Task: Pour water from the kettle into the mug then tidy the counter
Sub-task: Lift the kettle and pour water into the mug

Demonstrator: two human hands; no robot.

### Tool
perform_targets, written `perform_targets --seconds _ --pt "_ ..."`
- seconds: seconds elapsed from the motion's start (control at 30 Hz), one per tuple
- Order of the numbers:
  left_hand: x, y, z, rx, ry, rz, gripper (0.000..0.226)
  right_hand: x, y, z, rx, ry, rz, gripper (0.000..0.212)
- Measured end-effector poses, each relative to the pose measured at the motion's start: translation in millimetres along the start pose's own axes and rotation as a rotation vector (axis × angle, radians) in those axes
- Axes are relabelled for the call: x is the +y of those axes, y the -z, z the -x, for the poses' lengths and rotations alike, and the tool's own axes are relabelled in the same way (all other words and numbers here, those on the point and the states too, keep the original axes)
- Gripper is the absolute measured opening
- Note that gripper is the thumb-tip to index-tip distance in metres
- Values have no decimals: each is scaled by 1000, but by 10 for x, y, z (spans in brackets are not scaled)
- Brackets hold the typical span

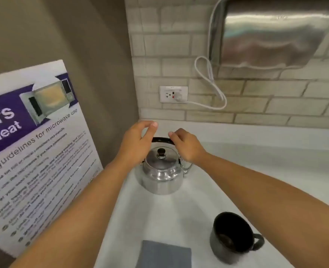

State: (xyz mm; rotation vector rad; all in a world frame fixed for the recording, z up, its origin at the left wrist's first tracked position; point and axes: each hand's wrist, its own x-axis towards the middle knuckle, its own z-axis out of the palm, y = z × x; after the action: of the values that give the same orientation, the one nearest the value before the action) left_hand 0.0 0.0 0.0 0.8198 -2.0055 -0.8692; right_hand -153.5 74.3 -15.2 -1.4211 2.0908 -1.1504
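Observation:
A shiny steel kettle [160,175] with a black arched handle [160,140] and a black lid knob stands on the white counter [256,171], close to the back corner. My left hand [138,140] hovers at the handle's left end with thumb and fingers apart, holding nothing. My right hand [187,146] lies over the handle's right end with its fingers curled; the handle disappears under it, so a grip is unclear. A dark mug [231,236] stands upright at the near right, handle pointing right, beneath my right forearm.
A folded grey cloth [163,254] lies at the counter's near edge, left of the mug. A microwave poster [34,151] leans against the left wall. On the tiled back wall are an outlet [173,93] with a white cord and a steel dispenser [272,31].

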Motion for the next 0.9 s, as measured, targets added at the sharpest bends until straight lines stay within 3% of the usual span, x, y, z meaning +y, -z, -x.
perform_targets --seconds 0.23,0.4,0.6,0.77,0.9 --pt "-462 -295 -321 67 165 62 46 174 -340 -268 144 -11 -85 50" --pt "-557 -470 -310 153 144 101 62 185 -401 -255 207 10 -220 48" --pt "-372 -459 -315 235 117 107 42 39 -220 -115 173 61 -218 45" --pt "-105 -345 -176 277 90 140 42 -34 227 287 222 142 -165 36" --pt "79 -242 74 314 77 122 38 199 634 884 270 84 -137 33"
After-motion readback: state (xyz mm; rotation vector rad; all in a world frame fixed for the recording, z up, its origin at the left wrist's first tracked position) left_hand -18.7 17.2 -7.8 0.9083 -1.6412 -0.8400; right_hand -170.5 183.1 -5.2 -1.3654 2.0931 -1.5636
